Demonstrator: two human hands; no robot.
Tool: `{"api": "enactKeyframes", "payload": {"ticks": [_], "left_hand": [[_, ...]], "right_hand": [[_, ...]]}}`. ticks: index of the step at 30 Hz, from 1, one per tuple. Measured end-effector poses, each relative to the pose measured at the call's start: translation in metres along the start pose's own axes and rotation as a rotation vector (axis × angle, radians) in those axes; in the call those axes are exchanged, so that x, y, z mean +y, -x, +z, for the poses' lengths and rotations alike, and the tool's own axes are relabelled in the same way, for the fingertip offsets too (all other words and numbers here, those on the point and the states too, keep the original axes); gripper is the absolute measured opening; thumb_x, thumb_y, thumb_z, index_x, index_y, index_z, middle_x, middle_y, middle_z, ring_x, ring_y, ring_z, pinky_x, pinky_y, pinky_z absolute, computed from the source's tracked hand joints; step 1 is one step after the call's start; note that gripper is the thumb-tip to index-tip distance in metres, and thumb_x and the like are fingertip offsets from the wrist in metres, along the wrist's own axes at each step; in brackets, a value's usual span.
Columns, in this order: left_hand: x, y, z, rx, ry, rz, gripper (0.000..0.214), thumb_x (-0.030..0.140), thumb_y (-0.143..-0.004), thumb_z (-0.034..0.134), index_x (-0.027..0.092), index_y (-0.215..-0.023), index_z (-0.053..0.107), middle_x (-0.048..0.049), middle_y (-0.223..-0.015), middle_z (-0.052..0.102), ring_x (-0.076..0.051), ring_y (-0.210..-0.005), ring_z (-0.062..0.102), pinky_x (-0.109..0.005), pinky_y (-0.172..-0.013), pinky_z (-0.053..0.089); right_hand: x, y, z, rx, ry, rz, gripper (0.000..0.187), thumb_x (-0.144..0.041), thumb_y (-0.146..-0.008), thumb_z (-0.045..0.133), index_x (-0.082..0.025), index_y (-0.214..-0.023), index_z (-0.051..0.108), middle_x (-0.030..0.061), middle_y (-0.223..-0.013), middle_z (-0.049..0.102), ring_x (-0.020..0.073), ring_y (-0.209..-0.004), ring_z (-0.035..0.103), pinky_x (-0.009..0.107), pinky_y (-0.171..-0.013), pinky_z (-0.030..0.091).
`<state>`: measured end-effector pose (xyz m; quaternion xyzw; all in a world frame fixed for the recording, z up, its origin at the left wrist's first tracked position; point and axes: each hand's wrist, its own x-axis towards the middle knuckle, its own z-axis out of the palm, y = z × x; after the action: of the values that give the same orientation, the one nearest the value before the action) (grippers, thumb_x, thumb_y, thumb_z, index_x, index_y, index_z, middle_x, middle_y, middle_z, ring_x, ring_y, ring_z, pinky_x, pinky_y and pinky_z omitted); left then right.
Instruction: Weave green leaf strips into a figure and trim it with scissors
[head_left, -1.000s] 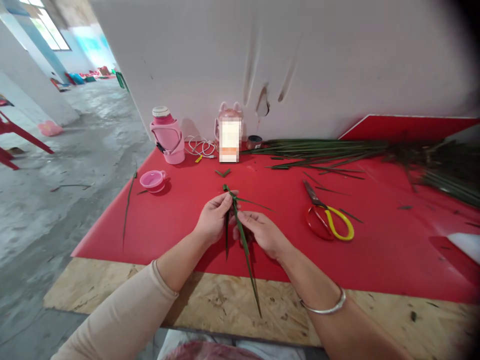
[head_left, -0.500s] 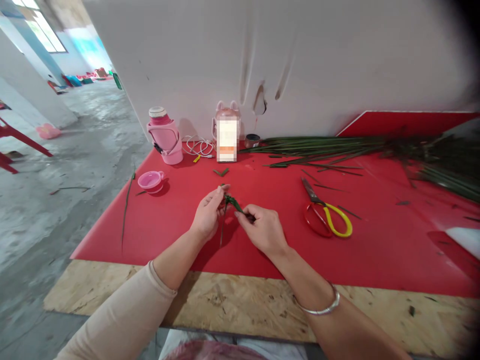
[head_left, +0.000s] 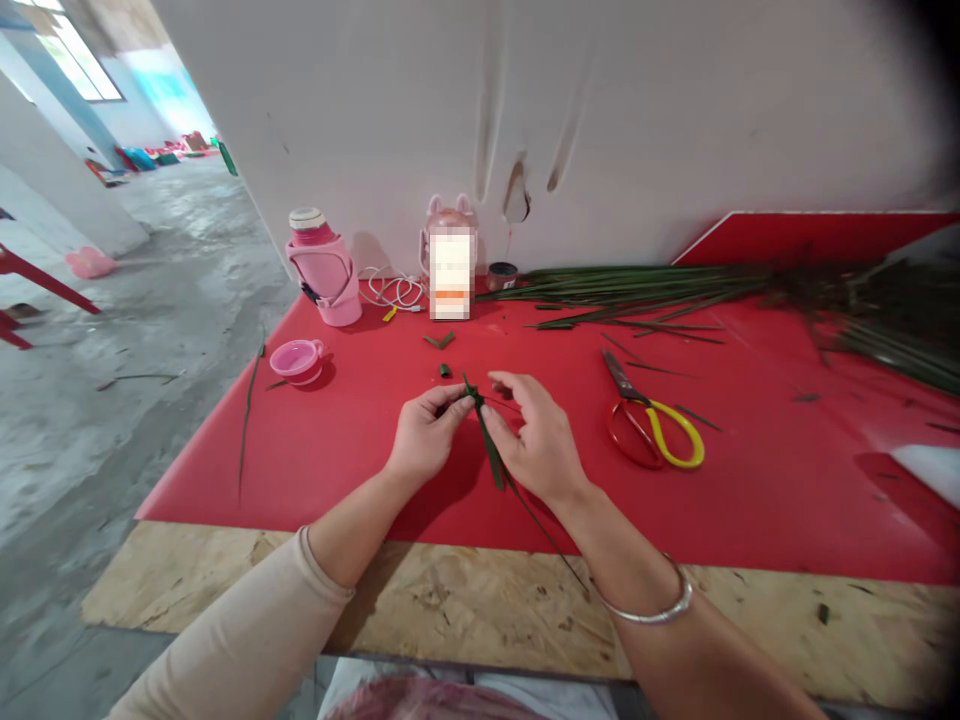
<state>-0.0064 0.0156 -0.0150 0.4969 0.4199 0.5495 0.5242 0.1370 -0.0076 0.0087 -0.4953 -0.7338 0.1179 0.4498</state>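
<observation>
Over the middle of the red table cover (head_left: 315, 450) both my hands work a long green leaf strip (head_left: 491, 455). My left hand (head_left: 424, 440) pinches the folded top of the strip between thumb and fingertips. My right hand (head_left: 536, 440) grips the same strip just to the right, thumb and fingers closed round it, index finger raised. The strip's free end trails down toward me past my right wrist, over the bare chipboard (head_left: 465, 610). A silver bangle (head_left: 649, 610) sits on my right forearm.
Red-and-yellow scissors (head_left: 649, 425) lie right of my hands. A heap of long green leaves (head_left: 675, 290) runs along the wall. A pink flask (head_left: 322, 270), pink lid-cup (head_left: 298, 360), white cable (head_left: 390, 292), a pink bottle (head_left: 451, 262) and leaf scraps (head_left: 441, 342) stand at the back.
The strip's long tail, hanging straight toward me a second ago, was drawn up into the hands, then reappears slanting right. My right hand has shifted up beside the left. A small scrap now lies on the cover.
</observation>
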Motion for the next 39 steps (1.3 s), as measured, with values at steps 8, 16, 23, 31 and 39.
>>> {"api": "enactKeyframes", "payload": {"ticks": [8,16,23,31,39], "left_hand": [[0.004,0.006,0.005,0.096,-0.099,0.124,0.018,0.028,-0.075,0.063,0.018,-0.090,0.066,-0.0022,-0.080,0.067,-0.012,-0.074,0.059,-0.025,-0.073,0.045],[0.014,0.017,0.014,0.092,-0.102,0.154,0.019,0.023,-0.076,0.061,0.019,-0.092,0.070,-0.0039,-0.083,0.069,-0.014,-0.077,0.060,-0.026,-0.077,0.046],[0.014,0.020,0.016,0.051,-0.012,0.015,0.030,0.019,-0.076,0.056,0.020,-0.104,0.068,-0.0020,-0.077,0.068,-0.012,-0.066,0.058,-0.025,-0.067,0.047],[0.014,0.020,0.016,0.031,-0.023,-0.024,0.037,0.018,-0.074,0.055,0.021,-0.109,0.066,0.0020,-0.064,0.063,-0.008,-0.054,0.050,-0.022,-0.059,0.043],[0.011,0.015,0.015,0.012,0.036,-0.138,0.043,0.017,-0.071,0.054,0.020,-0.113,0.064,0.0054,-0.049,0.052,-0.005,-0.040,0.034,-0.020,-0.045,0.033]], "right_hand": [[-0.003,0.002,0.009,-0.098,-0.224,0.212,0.019,-0.030,-0.085,0.050,-0.018,-0.084,0.064,0.0024,-0.072,0.064,0.0140,-0.065,0.056,0.024,-0.061,0.042],[-0.005,-0.001,0.011,-0.005,-0.591,0.425,0.015,-0.032,-0.079,0.057,-0.018,-0.078,0.064,0.0010,-0.069,0.064,0.0137,-0.066,0.058,0.025,-0.062,0.046],[-0.007,-0.002,0.010,-0.013,-0.683,0.469,0.013,-0.030,-0.077,0.059,-0.018,-0.076,0.064,-0.0018,-0.060,0.060,0.0115,-0.057,0.056,0.023,-0.056,0.045],[-0.007,-0.002,0.012,0.015,-0.650,0.476,0.015,-0.032,-0.077,0.058,-0.017,-0.076,0.061,-0.0008,-0.063,0.060,0.0108,-0.056,0.053,0.022,-0.052,0.044],[0.002,-0.006,0.018,-0.002,-0.670,0.497,0.017,-0.034,-0.075,0.059,-0.017,-0.078,0.061,-0.0007,-0.063,0.059,0.0113,-0.057,0.054,0.023,-0.055,0.045]]}}
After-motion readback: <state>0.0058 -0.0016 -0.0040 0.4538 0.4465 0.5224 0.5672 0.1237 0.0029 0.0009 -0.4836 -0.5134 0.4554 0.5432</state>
